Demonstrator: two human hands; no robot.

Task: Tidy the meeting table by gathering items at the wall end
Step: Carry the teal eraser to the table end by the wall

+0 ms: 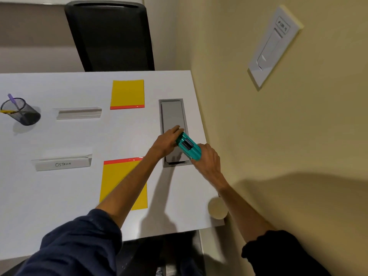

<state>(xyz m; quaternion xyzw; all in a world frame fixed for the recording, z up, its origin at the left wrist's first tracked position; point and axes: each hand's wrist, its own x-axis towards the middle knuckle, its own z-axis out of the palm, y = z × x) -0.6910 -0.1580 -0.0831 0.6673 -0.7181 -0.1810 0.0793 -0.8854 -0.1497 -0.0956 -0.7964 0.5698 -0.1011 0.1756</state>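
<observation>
Head: outstretched hands (pixel 168 141) around teal stapler (pixel 188 146)

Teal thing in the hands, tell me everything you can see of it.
The teal thing is a chunky, rounded block, seemingly glossy plastic, with a dark rectangular inset on its upper face; what it is I cannot tell. It slants from upper left to lower right over the grey hatch set in the white table, near the wall. The left hand holds its far end and the right hand grips its near end.
</observation>
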